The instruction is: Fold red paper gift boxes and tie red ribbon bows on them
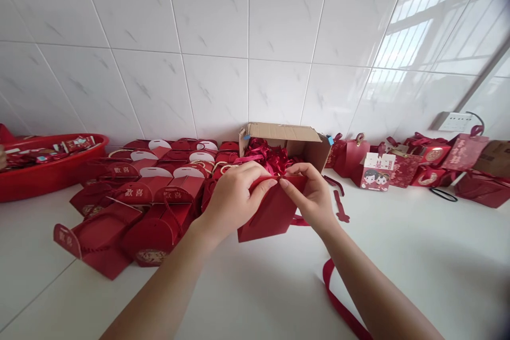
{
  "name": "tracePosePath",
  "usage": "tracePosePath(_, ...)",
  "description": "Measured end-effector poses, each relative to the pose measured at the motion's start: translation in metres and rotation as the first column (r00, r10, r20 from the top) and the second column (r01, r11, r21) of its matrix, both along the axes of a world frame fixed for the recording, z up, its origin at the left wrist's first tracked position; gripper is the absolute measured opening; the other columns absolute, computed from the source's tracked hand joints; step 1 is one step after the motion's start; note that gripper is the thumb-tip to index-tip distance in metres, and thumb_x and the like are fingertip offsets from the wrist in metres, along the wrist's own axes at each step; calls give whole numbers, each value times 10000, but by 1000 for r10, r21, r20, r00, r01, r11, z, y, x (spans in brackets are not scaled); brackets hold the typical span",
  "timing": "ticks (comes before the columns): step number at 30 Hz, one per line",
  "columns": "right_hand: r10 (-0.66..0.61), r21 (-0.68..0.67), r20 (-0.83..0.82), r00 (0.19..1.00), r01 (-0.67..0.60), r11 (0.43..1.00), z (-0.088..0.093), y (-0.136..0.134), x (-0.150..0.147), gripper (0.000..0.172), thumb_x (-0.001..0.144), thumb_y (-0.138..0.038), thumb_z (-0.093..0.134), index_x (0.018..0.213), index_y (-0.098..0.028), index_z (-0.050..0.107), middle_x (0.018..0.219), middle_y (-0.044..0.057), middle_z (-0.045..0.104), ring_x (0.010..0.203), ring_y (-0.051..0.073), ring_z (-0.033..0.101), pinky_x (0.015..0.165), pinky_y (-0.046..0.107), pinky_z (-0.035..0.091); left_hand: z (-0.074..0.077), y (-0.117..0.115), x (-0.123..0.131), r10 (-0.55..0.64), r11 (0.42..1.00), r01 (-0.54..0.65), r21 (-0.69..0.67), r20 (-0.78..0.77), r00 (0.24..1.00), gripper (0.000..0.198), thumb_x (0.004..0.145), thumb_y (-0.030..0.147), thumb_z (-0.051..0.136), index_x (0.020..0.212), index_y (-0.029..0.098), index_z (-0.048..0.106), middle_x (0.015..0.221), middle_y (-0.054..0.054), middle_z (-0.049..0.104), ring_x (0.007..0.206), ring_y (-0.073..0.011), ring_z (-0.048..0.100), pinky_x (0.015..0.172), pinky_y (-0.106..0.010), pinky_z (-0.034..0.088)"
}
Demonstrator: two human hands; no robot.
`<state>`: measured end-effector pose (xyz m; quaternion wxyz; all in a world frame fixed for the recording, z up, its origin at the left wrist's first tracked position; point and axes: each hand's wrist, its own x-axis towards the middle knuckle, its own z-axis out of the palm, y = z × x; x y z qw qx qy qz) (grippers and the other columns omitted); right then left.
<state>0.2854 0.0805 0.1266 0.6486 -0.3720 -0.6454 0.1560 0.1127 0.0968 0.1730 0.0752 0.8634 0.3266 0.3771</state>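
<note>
A red paper box (266, 220), upright and tapering toward its top, is between my two hands above the white table. My left hand (235, 194) pinches its top edge from the left, thumb pointing inward. From the right, my right hand (308, 194) pinches the same edge, and the two thumb tips almost meet. A small light-coloured spot shows between the fingertips; its detail is too small to tell. Dark red ribbon (338, 297) curves over the table beneath my right forearm, and another bit shows behind the box.
Several red boxes (159, 223) crowd the left. Behind my hands stands an open cardboard box (285, 132) with red ribbons. A red basin (51, 170) of packets is far left, a person's fingers at its edge. Gift boxes (428, 156) and a power strip (454, 121) are right.
</note>
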Motion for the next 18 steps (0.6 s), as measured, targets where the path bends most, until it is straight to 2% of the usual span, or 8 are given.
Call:
tracePosePath(3, -113, 53, 6, 994, 112, 992, -1, -2, -2, 102, 796, -233, 651, 837, -224, 558, 809, 6, 615, 772, 159, 597, 707, 296, 505, -2, -2, 3, 59, 997, -53, 48, -140, 988, 286, 819, 469, 605, 889, 194, 573, 978, -54, 617, 833, -223, 574, 709, -344, 448)
tracePosePath(6, -180, 122, 24, 983, 176, 977, 1, -5, -4, 124, 769, -189, 655, 833, -226, 556, 791, 0, 618, 749, 155, 591, 678, 287, 498, -4, -3, 5, 104, 993, -92, 77, -183, 978, 226, 804, 388, 635, 870, 193, 542, 956, -50, 596, 810, -223, 560, 690, -346, 448)
tracePosePath(9, -207, 179, 93, 974, 188, 966, 5, -8, -5, 126, 762, -172, 647, 814, -228, 547, 771, -3, 616, 714, 153, 587, 654, 289, 495, -1, -3, 2, 32, 998, -38, -41, -142, 989, 98, 842, 302, 588, 884, 215, 569, 923, -25, 618, 841, -209, 578, 736, -325, 463)
tracePosePath(11, -214, 217, 120, 969, 185, 959, 8, -10, -5, 126, 761, -165, 644, 809, -228, 546, 760, -5, 610, 697, 150, 579, 644, 289, 490, 3, -3, -6, 15, 992, -28, -121, -101, 995, 191, 827, 340, 611, 995, 252, 591, 994, -16, 643, 913, -217, 593, 778, -318, 473)
tracePosePath(13, -214, 246, 121, 969, 180, 953, 9, -11, -4, 130, 764, -151, 640, 816, -226, 547, 760, -6, 604, 695, 145, 572, 642, 285, 484, 6, -1, -15, 72, 981, -85, -175, -77, 994, 303, 795, 416, 640, 1057, 274, 585, 1038, -16, 655, 936, -225, 605, 769, -312, 487)
tracePosePath(15, -214, 264, 121, 969, 176, 948, 11, -12, -3, 135, 767, -137, 635, 819, -224, 546, 759, -7, 598, 691, 140, 565, 634, 280, 477, 10, 2, -27, 123, 959, -148, -242, -115, 986, 288, 779, 482, 633, 956, 257, 604, 930, -13, 674, 825, -211, 625, 672, -289, 497)
tracePosePath(18, -215, 299, 121, 969, 171, 939, 12, -12, -2, 148, 765, -124, 635, 825, -223, 544, 759, -7, 592, 688, 141, 559, 627, 281, 473, 16, 4, -45, 40, 944, -118, -307, -249, 968, 260, 815, 480, 580, 765, 226, 607, 675, 10, 628, 594, -157, 574, 506, -243, 436)
